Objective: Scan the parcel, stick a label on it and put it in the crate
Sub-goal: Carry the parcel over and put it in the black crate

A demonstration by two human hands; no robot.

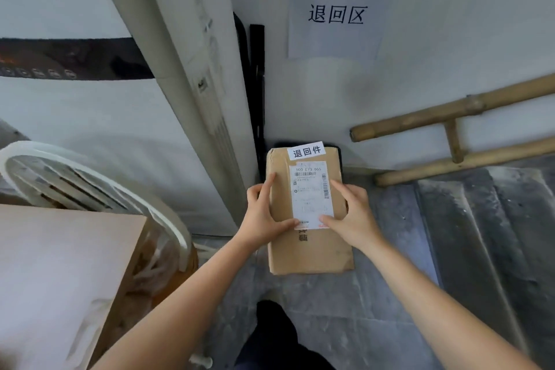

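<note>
A flat brown cardboard parcel (309, 249) is held out over the grey floor near the wall. It carries a white shipping label (310, 189) with barcodes and, at its far edge, a small white sticker (306, 151) with black Chinese characters. My left hand (264, 213) grips the parcel's left edge, thumb on top near the label's lower corner. My right hand (350, 216) grips the right edge the same way. A dark object (340, 149) peeks out behind the parcel's far end at the wall; whether it is the crate I cannot tell.
A tall white floor air conditioner (168, 93) stands at left. A paper sign (336, 21) with Chinese characters hangs on the wall. A bamboo ladder (450, 135) leans at right. A white fan guard (90, 183) and a cardboard box (60, 273) sit at lower left.
</note>
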